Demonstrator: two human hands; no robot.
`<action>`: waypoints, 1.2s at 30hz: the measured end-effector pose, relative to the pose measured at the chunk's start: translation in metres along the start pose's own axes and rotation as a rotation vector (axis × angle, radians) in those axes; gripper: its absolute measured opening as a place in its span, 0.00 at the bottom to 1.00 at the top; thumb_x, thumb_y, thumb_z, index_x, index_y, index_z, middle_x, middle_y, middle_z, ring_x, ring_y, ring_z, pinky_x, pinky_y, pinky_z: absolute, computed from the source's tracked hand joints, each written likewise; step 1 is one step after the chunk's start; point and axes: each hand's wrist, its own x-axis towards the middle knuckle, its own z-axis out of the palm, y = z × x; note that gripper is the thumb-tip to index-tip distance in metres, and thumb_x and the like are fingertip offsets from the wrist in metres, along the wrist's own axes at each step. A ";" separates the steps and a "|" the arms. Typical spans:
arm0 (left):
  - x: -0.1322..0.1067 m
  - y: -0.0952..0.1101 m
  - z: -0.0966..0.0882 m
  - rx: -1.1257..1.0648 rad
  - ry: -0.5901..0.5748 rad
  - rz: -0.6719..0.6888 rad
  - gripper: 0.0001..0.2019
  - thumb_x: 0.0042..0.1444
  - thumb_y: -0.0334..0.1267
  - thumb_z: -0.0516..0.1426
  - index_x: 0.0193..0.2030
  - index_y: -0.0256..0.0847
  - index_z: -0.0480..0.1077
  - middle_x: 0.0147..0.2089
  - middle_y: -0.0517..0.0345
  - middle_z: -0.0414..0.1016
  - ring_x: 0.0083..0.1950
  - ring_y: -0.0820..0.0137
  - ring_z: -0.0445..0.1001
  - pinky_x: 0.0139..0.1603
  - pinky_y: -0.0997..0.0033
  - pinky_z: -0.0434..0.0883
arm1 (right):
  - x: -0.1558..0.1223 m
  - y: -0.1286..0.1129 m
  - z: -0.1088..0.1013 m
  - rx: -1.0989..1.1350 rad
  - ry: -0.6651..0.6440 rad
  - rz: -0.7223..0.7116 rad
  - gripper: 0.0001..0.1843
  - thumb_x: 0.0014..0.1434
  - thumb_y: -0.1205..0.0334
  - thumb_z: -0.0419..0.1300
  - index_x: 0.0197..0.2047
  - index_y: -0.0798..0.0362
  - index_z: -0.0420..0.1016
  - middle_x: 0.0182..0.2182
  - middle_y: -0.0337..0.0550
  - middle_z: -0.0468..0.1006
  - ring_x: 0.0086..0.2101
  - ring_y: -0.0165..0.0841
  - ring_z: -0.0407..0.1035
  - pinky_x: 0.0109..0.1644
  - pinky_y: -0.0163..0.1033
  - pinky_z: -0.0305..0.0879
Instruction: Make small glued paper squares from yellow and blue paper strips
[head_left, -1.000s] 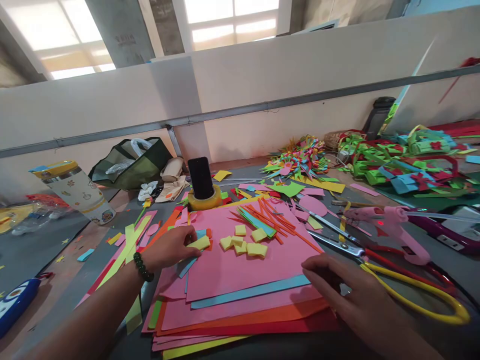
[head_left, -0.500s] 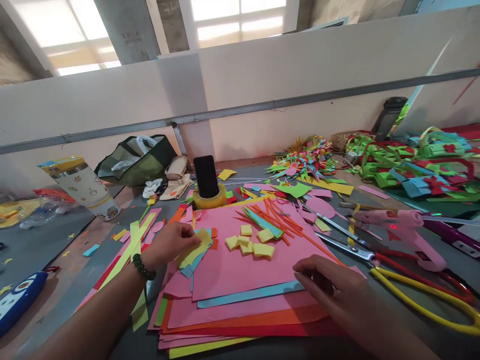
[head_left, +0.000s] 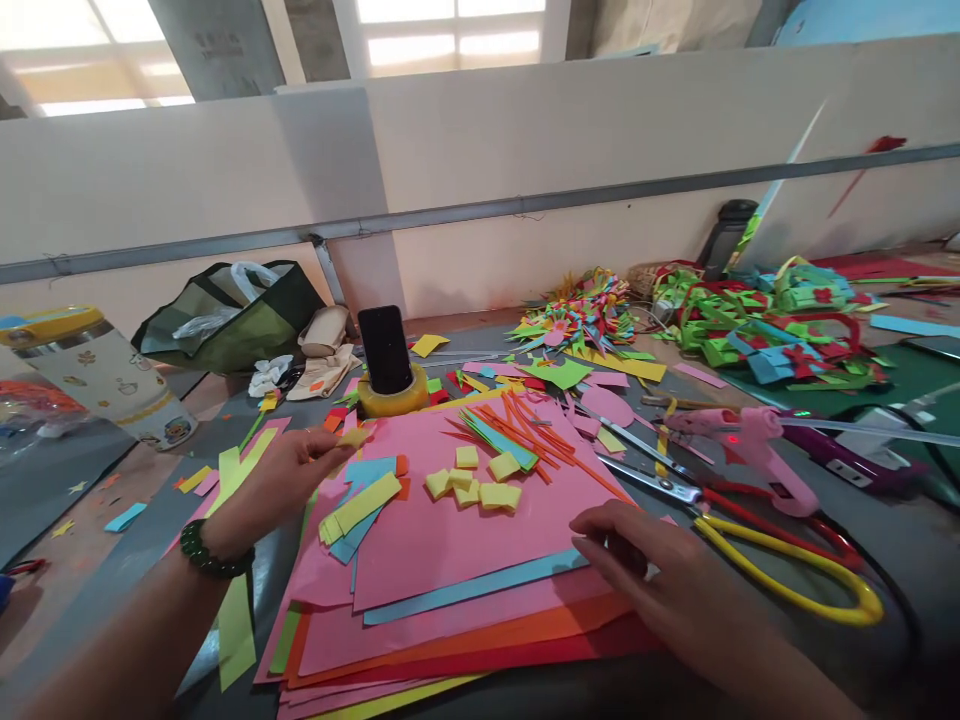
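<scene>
My left hand (head_left: 292,468) is raised over the left edge of the pink paper sheet (head_left: 450,550), pinching a small yellow paper piece (head_left: 355,438) between thumb and fingers. Just below it, yellow paper strips (head_left: 364,508) lie across blue paper pieces (head_left: 358,540). My right hand (head_left: 645,560) rests at the sheet's right side, fingers loosely curled and apart from the thumb, with no object visible in it. A blue strip (head_left: 472,588) runs near its thumb. Several folded yellow paper pieces (head_left: 466,490) sit mid-sheet, beside thin orange strips (head_left: 547,435) and green strips (head_left: 495,437).
Yellow-handled scissors (head_left: 787,580) and a pink glue gun (head_left: 750,440) lie at right. A phone (head_left: 386,348) stands in a tape roll (head_left: 394,398) behind the sheet. Farther left are a tumbler (head_left: 105,380) and a bag (head_left: 225,325). Paper crafts (head_left: 787,335) pile up at back right.
My left hand has lifted away from the yellow strips, up and left, carrying a yellow piece. My right hand has barely moved. The view has turned slightly right.
</scene>
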 end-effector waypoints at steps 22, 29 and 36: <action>-0.044 0.017 0.078 0.428 -0.187 0.296 0.12 0.59 0.45 0.48 0.36 0.47 0.72 0.49 0.53 0.72 0.52 0.60 0.69 0.45 0.64 0.69 | 0.005 0.059 -0.079 0.081 0.707 0.435 0.20 0.54 0.43 0.57 0.26 0.52 0.71 0.21 0.36 0.69 0.21 0.27 0.62 0.24 0.32 0.58; -0.048 0.023 0.077 0.656 -0.121 0.379 0.15 0.60 0.46 0.47 0.42 0.49 0.74 0.56 0.49 0.69 0.60 0.56 0.65 0.51 0.54 0.70 | -0.010 0.051 -0.089 -0.231 0.103 0.441 0.18 0.51 0.45 0.60 0.34 0.52 0.73 0.26 0.40 0.74 0.25 0.31 0.66 0.27 0.34 0.60; -0.056 0.020 0.079 0.675 -0.070 0.519 0.15 0.57 0.46 0.51 0.45 0.50 0.75 0.53 0.48 0.72 0.56 0.55 0.70 0.45 0.57 0.74 | -0.040 0.078 -0.087 -0.224 -0.178 0.503 0.18 0.49 0.53 0.60 0.43 0.51 0.74 0.34 0.42 0.76 0.33 0.35 0.71 0.34 0.37 0.65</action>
